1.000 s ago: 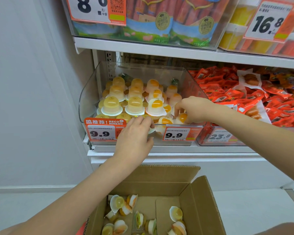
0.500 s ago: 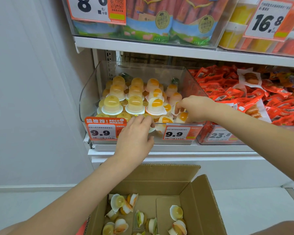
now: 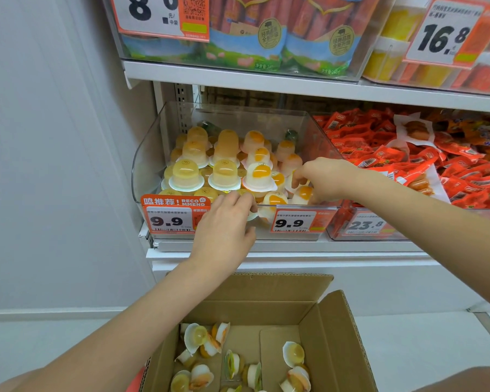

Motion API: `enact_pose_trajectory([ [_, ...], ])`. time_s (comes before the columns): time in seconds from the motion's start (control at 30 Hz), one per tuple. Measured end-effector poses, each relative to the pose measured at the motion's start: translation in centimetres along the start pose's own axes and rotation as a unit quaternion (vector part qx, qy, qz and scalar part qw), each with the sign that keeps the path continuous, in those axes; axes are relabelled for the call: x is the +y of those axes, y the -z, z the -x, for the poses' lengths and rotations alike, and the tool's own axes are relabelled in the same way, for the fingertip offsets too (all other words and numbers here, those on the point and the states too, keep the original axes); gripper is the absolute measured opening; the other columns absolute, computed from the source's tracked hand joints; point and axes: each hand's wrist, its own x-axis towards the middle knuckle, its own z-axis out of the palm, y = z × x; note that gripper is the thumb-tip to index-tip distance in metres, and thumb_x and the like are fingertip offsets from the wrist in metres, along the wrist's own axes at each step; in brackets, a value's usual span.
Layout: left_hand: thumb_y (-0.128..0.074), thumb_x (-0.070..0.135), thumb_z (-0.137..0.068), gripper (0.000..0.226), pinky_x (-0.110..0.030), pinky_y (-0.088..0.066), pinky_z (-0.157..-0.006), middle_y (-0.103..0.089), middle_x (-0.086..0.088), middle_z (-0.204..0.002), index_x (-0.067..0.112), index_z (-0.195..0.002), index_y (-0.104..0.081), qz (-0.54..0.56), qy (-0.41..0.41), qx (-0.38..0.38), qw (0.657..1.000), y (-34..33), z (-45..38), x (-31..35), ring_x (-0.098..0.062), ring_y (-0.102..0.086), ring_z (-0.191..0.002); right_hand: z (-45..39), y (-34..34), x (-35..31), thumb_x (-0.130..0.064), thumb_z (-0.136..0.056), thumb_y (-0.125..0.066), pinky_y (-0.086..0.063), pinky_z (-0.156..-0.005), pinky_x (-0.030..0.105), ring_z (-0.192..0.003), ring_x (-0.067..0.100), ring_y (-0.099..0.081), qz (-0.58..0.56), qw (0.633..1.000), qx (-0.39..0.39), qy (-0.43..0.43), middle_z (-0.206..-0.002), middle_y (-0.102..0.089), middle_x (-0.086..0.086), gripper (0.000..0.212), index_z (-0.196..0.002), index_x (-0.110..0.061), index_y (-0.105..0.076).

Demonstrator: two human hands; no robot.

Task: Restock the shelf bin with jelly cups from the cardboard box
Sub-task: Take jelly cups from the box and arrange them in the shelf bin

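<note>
A clear shelf bin (image 3: 149, 168) holds several rows of upturned jelly cups (image 3: 224, 174), yellow at the left and white-orange at the right. My left hand (image 3: 224, 227) reaches over the bin's front lip with fingers curled down; a cup's white rim (image 3: 253, 217) shows just under them. My right hand (image 3: 326, 179) is inside the bin at the front right, and its fingers and thumb pinch a white-orange jelly cup (image 3: 303, 193). Below, the open cardboard box (image 3: 340, 335) has several loose jelly cups (image 3: 198, 338) on its bottom.
Price tags (image 3: 170, 219) hang on the bin front. A neighbouring bin of red snack packs (image 3: 408, 154) is at the right. The upper shelf (image 3: 238, 77) with sausage packs overhangs closely. A white wall (image 3: 54, 165) bounds the left.
Both hands stay at the bin's front edge with only slight shifts; the right hand's fingers have settled lower around the cup at the front right.
</note>
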Motion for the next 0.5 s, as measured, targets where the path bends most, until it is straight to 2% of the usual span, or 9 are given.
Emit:
enact_pose_trajectory([
  [0.17, -0.060, 0.017, -0.085, 0.025, -0.022, -0.035, -0.069, -0.050, 0.006, -0.107, 0.021, -0.108, -0.052, -0.003, 0.000, -0.001, 1.000, -0.04, -0.07, 0.01, -0.015, -0.044, -0.103, 0.13, 0.11, 0.05, -0.020, -0.075, -0.078, -0.051, -0.075, 0.035, -0.103, 0.022, -0.058, -0.028, 1.000, 0.011, 0.003, -0.114, -0.059, 0.001, 0.050, -0.120, -0.025, -0.058],
  [0.37, -0.061, 0.017, -0.085, 0.025, -0.022, -0.034, -0.068, -0.050, 0.005, -0.106, 0.020, -0.108, -0.052, -0.006, 0.001, 0.002, 1.000, -0.12, -0.08, 0.01, -0.015, -0.045, -0.102, 0.25, -0.12, -0.10, -0.020, -0.078, -0.075, -0.046, -0.069, 0.032, -0.099, 0.022, -0.058, 0.000, 1.000, 0.027, 0.008, -0.108, -0.060, 0.001, 0.037, -0.112, -0.023, -0.062],
  [0.5, -0.061, 0.017, -0.085, 0.025, -0.023, -0.036, -0.069, -0.050, 0.005, -0.107, 0.020, -0.108, -0.052, -0.002, -0.001, 0.004, 1.000, -0.20, -0.08, -0.03, -0.015, -0.045, -0.103, 0.46, 0.06, -0.10, -0.019, -0.076, -0.077, -0.050, -0.074, 0.035, -0.097, 0.021, -0.057, -0.021, 0.999, 0.033, 0.011, -0.108, -0.060, 0.001, 0.042, -0.114, -0.022, -0.061],
])
